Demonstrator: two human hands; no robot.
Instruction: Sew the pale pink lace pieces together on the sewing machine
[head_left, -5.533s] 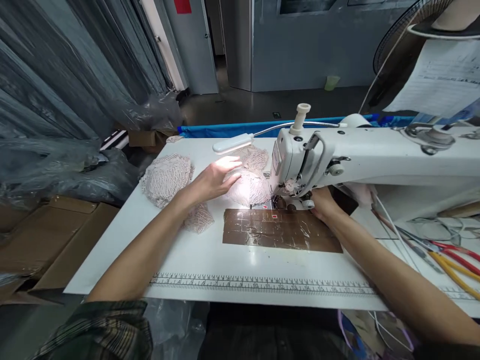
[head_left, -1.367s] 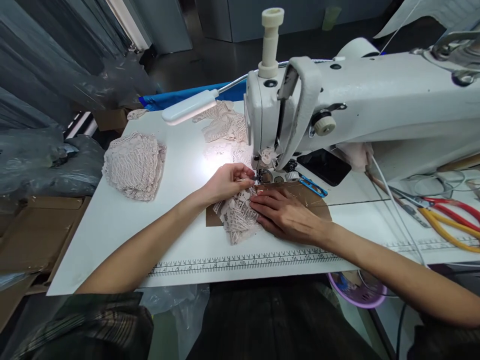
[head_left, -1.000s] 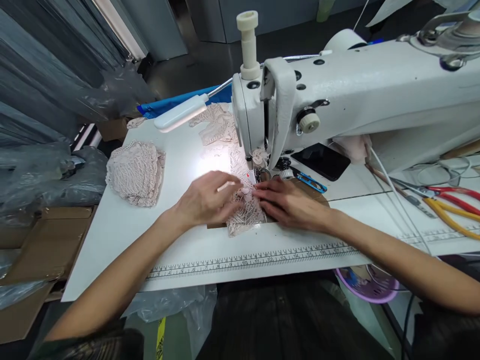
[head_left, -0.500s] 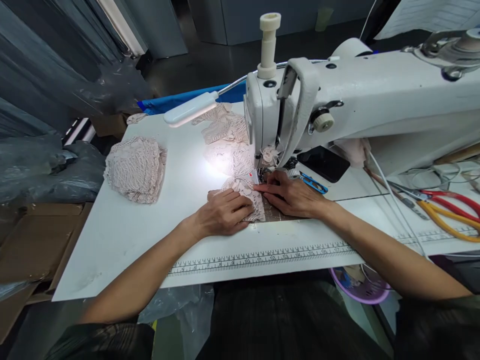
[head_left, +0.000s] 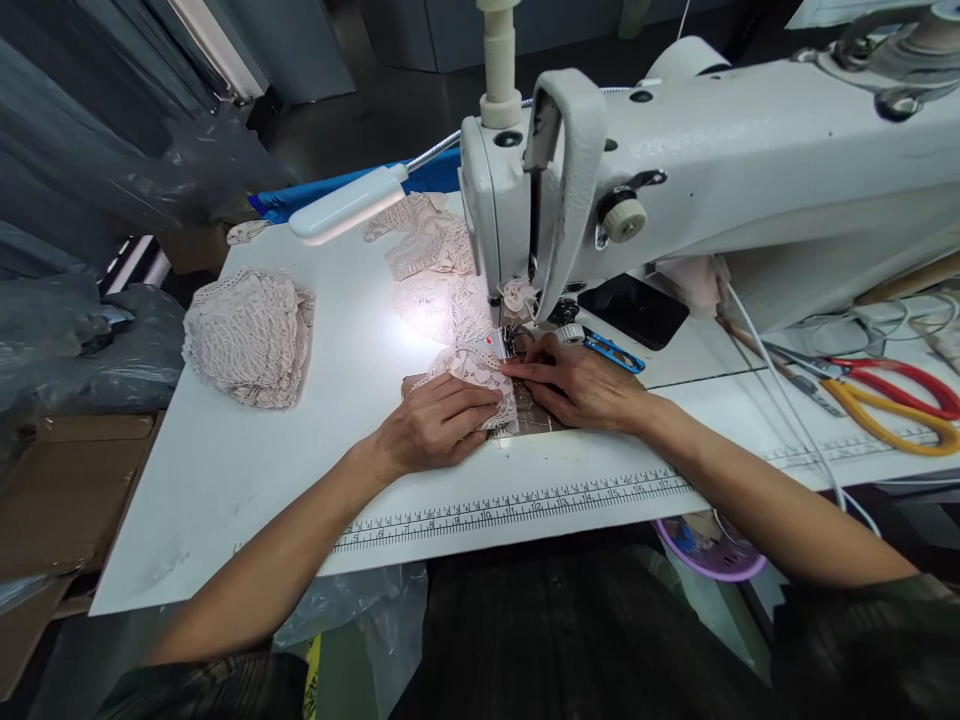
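A pale pink lace piece (head_left: 475, 368) lies under the presser foot (head_left: 506, 343) of a white sewing machine (head_left: 555, 190). My left hand (head_left: 431, 425) rests over its near left part, fingers curled together and closed on the lace. From the other side, my right hand (head_left: 581, 385) reaches in beside the foot. Its forefinger is stretched out with the tip at the lace's right edge, and the thumb lies apart on the brown plate (head_left: 536, 412). What is beneath both palms is hidden. More lace (head_left: 431, 250) spreads behind the foot under the lamp (head_left: 349, 205).
A stack of lace pieces (head_left: 251, 335) sits on the left of the white table (head_left: 180, 480). Blue thread snips (head_left: 613, 350), a black phone (head_left: 636, 308) and scissors with red and yellow handles (head_left: 889, 410) lie right. A purple basket (head_left: 712, 565) is below the edge.
The view has shifted slightly, so the table and machine appear further left and higher. Both hands keep nearly the same places on the lace.
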